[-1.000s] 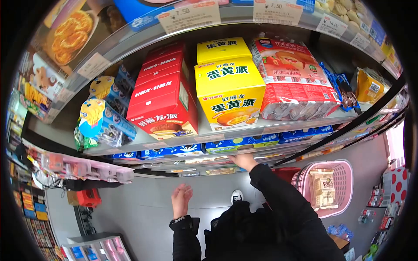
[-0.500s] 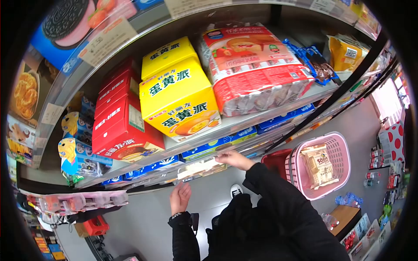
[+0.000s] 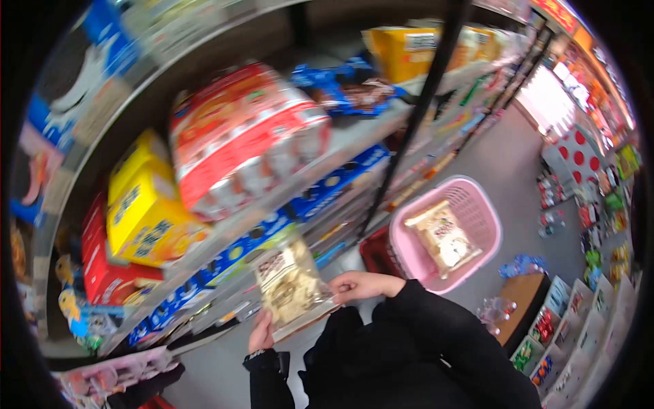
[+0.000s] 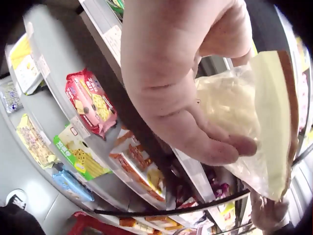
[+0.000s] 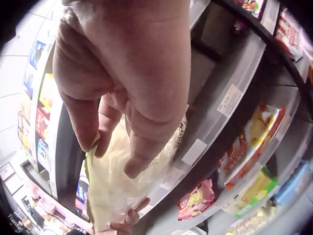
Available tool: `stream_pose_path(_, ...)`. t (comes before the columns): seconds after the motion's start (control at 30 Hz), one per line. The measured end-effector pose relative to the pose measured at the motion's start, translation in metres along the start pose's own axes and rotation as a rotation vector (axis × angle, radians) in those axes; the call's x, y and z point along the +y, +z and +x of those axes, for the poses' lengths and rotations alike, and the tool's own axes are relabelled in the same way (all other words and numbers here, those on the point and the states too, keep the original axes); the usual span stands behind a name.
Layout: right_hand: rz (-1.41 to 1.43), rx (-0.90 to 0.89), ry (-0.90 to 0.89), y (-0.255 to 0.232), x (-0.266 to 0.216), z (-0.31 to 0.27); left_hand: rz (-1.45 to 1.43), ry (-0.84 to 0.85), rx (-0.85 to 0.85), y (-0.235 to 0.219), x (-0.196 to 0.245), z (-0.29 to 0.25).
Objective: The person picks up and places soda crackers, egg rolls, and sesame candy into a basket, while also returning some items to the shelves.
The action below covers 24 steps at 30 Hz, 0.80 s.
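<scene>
In front of my body, a clear and cream packet of soda crackers (image 3: 289, 281) is held between both hands, tilted, with dark lettering on its upper face. My left hand (image 3: 261, 332) grips its lower left corner. Curled fingers (image 4: 215, 147) lie against the crinkled wrapper in the left wrist view. My right hand (image 3: 366, 286) pinches the right edge of the packet, thumb and fingertips together on the film in the right wrist view. A similar soda cracker packet (image 3: 443, 235) lies inside the pink basket (image 3: 492, 225) on the floor.
A shelf holds a yellow box (image 3: 144, 221), a red box (image 3: 109, 262), a large red multipack (image 3: 245, 140) and blue snack bags (image 3: 347, 88). A black shelf post (image 3: 417, 116) stands before the basket. Bottles (image 3: 496, 310) and a brown box (image 3: 523, 307) are at right.
The right hand has come away from the lower shelf with a soda cracker packet, and the left hand has taken hold of it too. The view has swung right, towards the basket.
</scene>
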State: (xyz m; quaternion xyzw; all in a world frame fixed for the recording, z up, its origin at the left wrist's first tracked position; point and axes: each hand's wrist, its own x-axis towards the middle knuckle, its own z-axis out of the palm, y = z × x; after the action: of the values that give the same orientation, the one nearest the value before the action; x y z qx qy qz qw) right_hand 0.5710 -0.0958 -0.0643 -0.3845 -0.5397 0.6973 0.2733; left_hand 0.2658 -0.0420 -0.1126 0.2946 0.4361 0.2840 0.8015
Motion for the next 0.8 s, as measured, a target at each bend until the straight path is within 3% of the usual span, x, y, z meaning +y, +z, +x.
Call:
stream_pose_path(0.07,0.134,0.122,-0.102,0.007,-0.021,-0.025,-0.031,-0.036,0.066,0.032,-0.002,-0.012)
stream_pose_path(0.23,0.094,0.089,-0.034,-0.005,-0.018,-0.087,0.022,0.026,-0.001,0.088,-0.019,-0.034)
stream_pose_path(0.33,0.011,0.118,-0.096,-0.012,-0.008,-0.13,0.091,0.035,-0.019,0.128,-0.033,-0.043)
stream_pose_path(0.6,0.023,0.427,-0.012,-0.03,-0.04,-0.273,0.068,-0.091,-0.309,0.247,-0.073,-0.027)
stream_pose_path(0.73,0.119,0.541,0.141,-0.04,-0.01,-0.334,0.056,-0.303,-0.469,0.302,-0.091,-0.013)
stream_pose_path(0.8,0.207,0.594,0.186,-0.046,0.005,-0.348,0.032,-0.314,-0.477,0.317,-0.109,-0.003)
